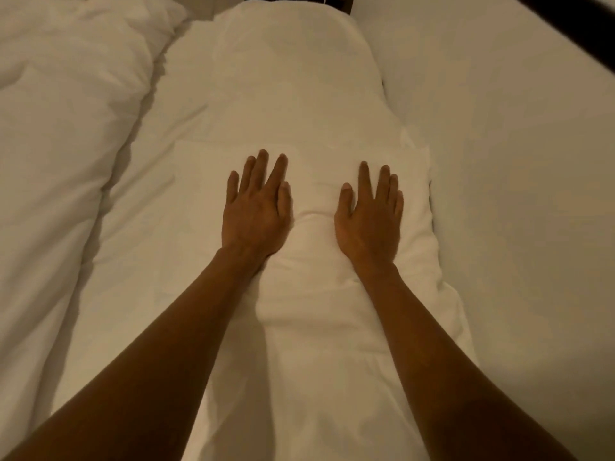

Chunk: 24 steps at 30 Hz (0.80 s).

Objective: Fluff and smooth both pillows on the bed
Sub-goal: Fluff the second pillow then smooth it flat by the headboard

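Both my hands lie flat, palms down, on the near pillow [319, 294], a long white one running away from me down the middle of the bed [515, 161]. My left hand [256, 211] presses on the left half of this pillow with fingers spread and pointing away from me. My right hand [369, 221] presses on its right half in the same way. The hands are apart, open and gripping nothing, with a raised ridge of pillow fabric bunched between them. The fabric dips under each palm and puckers around my wrists.

Beyond my fingertips, a straight fabric edge crosses the pillow from side to side. Past that edge lies a second white pillow [293, 78], end to end with the near one, its far end rounded and reaching toward a dark headboard [346, 3] at the top. I cannot tell whether the two overlap or only touch.

Left of the near pillow, a rumpled white duvet [60, 144] lies heaped, with deep folds. Right of the pillow the bed sheet is smooth and bare.
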Tool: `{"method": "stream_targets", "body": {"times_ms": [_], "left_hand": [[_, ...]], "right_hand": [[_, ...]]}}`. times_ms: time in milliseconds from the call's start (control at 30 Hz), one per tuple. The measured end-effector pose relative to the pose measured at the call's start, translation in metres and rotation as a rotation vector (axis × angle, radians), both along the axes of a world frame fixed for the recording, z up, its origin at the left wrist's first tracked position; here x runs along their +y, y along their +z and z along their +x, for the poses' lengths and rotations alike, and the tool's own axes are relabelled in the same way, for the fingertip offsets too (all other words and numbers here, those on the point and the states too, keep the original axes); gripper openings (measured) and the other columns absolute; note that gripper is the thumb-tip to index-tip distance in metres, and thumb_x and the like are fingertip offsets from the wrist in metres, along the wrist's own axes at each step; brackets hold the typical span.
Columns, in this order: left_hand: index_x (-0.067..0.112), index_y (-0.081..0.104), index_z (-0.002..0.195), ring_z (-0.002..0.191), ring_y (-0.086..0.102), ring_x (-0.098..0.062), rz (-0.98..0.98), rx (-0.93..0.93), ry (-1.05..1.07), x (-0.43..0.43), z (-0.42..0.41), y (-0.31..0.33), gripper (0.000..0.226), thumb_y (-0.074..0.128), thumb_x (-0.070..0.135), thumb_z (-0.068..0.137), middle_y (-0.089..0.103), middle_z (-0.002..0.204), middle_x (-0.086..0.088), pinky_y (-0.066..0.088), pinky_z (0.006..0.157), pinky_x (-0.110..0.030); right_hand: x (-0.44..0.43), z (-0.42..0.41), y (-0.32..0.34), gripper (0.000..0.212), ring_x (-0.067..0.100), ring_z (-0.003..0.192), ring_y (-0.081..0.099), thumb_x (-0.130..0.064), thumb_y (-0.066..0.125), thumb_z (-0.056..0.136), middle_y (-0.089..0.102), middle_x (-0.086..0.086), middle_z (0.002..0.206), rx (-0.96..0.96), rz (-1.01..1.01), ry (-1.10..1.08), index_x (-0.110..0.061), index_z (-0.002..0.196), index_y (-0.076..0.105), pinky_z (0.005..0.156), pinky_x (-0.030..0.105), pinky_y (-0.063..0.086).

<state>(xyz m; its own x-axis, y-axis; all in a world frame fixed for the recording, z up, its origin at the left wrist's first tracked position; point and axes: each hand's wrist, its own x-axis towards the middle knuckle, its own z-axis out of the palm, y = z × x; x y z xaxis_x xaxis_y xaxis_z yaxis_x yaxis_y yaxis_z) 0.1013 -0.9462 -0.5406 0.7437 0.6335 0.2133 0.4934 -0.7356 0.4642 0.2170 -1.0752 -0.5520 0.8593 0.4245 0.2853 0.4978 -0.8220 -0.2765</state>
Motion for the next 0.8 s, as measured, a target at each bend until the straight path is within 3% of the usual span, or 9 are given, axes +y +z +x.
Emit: {"method": "stream_targets", "body": {"times_ms": [167, 233, 333, 433, 533, 600, 700, 800], "left_hand": [[0.027, 0.009, 0.159, 0.154, 0.001, -0.023, -0.120, 0.108, 0.074, 0.016, -0.036, -0.005, 0.056, 0.015, 0.043, 0.106, 0.003, 0.167, -0.002, 0.003, 0.124, -0.044], [0.022, 0.006, 0.160, 0.153, 0.000, -0.030, -0.182, 0.165, 0.139, 0.022, -0.050, 0.004, 0.057, 0.014, 0.042, 0.107, 0.001, 0.167, -0.008, 0.002, 0.124, -0.047], [0.015, 0.017, 0.158, 0.153, 0.010, -0.030, -0.205, -0.005, 0.206, -0.003, -0.060, 0.039, 0.055, 0.024, 0.034, 0.108, 0.011, 0.166, -0.010, 0.011, 0.124, -0.043], [0.023, 0.030, 0.155, 0.150, 0.024, -0.020, -0.260, -0.211, 0.197, -0.068, -0.079, 0.067, 0.050, 0.029, 0.036, 0.107, 0.026, 0.163, -0.003, 0.019, 0.122, -0.036], [0.028, 0.024, 0.156, 0.153, 0.011, -0.016, -0.242, -0.005, -0.034, -0.106, -0.100, 0.042, 0.051, 0.021, 0.039, 0.107, 0.017, 0.165, 0.001, 0.010, 0.124, -0.035], [0.032, 0.017, 0.158, 0.154, 0.004, -0.017, -0.141, 0.120, -0.119, -0.092, -0.101, 0.017, 0.055, 0.015, 0.044, 0.104, 0.008, 0.167, 0.000, 0.004, 0.125, -0.038], [0.030, 0.017, 0.158, 0.154, 0.006, -0.024, -0.153, 0.216, -0.056, -0.054, -0.093, 0.013, 0.059, 0.013, 0.046, 0.102, 0.007, 0.167, -0.003, 0.005, 0.123, -0.045], [0.022, 0.012, 0.159, 0.153, 0.004, -0.029, -0.216, 0.142, 0.054, -0.055, -0.100, 0.035, 0.056, 0.017, 0.041, 0.107, 0.006, 0.167, -0.007, 0.005, 0.124, -0.045]], "right_hand": [[-0.028, 0.002, 0.008, 0.061, 0.027, 0.153, 0.010, -0.048, 0.021, 0.104, 0.014, 0.011, 0.166, 0.082, -0.041, 0.000, -0.022, 0.159, 0.018, 0.125, 0.040, 0.007], [-0.038, 0.000, 0.024, 0.060, 0.028, 0.153, 0.010, -0.047, 0.022, 0.105, 0.014, 0.012, 0.166, 0.198, -0.007, -0.061, -0.020, 0.159, 0.019, 0.124, 0.042, 0.009], [-0.040, -0.021, 0.061, 0.060, 0.024, 0.154, 0.008, -0.051, 0.022, 0.105, 0.012, 0.006, 0.167, 0.366, 0.160, -0.091, -0.025, 0.159, 0.019, 0.121, 0.042, 0.015], [-0.053, -0.076, 0.068, 0.059, 0.020, 0.154, 0.010, -0.052, 0.021, 0.104, 0.014, 0.003, 0.167, 0.344, 0.198, 0.161, -0.030, 0.159, 0.018, 0.122, 0.036, 0.011], [-0.086, -0.098, 0.037, 0.063, 0.020, 0.154, 0.010, -0.059, 0.012, 0.101, 0.014, 0.004, 0.167, 0.224, -0.084, 0.336, -0.034, 0.159, 0.013, 0.123, 0.034, 0.003], [-0.099, -0.076, 0.024, 0.066, 0.022, 0.154, 0.010, -0.060, 0.011, 0.099, 0.013, 0.005, 0.167, 0.180, -0.173, 0.270, -0.032, 0.159, 0.016, 0.124, 0.039, 0.001], [-0.101, -0.052, 0.031, 0.061, 0.031, 0.153, 0.010, -0.052, 0.017, 0.104, 0.014, 0.011, 0.166, 0.176, -0.224, 0.143, -0.027, 0.159, 0.019, 0.124, 0.049, 0.004], [-0.102, -0.079, 0.049, 0.059, 0.033, 0.153, 0.011, -0.047, 0.018, 0.105, 0.018, 0.015, 0.165, 0.138, -0.084, 0.106, -0.023, 0.159, 0.019, 0.124, 0.047, 0.007]]}}
